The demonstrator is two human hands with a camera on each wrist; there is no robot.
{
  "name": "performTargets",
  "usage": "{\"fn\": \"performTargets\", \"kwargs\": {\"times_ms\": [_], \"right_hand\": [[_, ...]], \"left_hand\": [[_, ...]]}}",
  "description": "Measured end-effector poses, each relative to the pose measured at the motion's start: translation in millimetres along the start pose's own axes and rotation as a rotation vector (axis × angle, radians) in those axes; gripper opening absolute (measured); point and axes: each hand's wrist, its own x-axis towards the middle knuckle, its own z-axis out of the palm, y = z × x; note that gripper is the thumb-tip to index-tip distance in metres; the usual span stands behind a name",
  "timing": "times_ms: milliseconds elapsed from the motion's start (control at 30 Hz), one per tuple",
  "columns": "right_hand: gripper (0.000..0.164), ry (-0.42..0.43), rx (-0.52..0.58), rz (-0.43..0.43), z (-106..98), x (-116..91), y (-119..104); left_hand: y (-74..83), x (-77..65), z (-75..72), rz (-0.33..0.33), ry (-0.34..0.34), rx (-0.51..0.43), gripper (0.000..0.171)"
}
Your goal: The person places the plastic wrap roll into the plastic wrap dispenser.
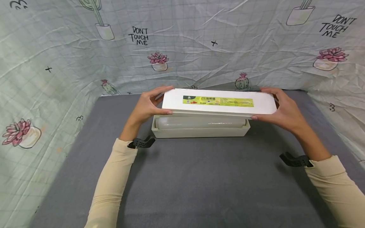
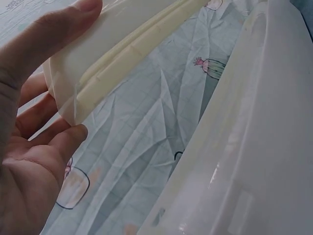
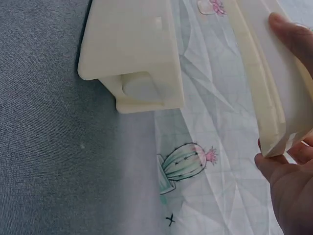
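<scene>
A long white box lid (image 1: 219, 110) with a yellow-green label is held up between both hands, above and slightly behind an open box. My left hand (image 1: 145, 106) grips its left end, thumb on the near edge and fingers at the far edge. At the other end my right hand (image 1: 285, 109) grips the lid the same way. The pale box (image 1: 199, 133) stands on the table with a roll of cling film (image 1: 196, 122) lying inside it. In the left wrist view the lid (image 2: 117, 49) and the box appear apart; the right wrist view shows a gap between them too.
Dark grey cloth covers the table (image 1: 199, 183). Behind and at both sides hangs a pale printed curtain (image 1: 185, 38) with cactus drawings, close to the table's far edge. Black straps (image 1: 142, 142) sit on both wrists.
</scene>
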Motion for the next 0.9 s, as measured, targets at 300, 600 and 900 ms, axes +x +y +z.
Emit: {"fn": "performTargets", "kwargs": {"times_ms": [300,600,900], "right_hand": [[0.092,0.046,-0.022,-0.069,13,1,5],[0.092,0.057,0.021,-0.115,22,6,0],[0.091,0.049,0.001,-0.137,30,7,2]], "left_hand": [[-1.4,-10.8,-8.2,-0.021,0.015,-0.008,0.082],[-1.1,-22.0,-16.3,-0.045,0.004,0.049,0.081],[0.7,-26.7,-21.2,-0.064,-0.025,0.069,0.081]]}}
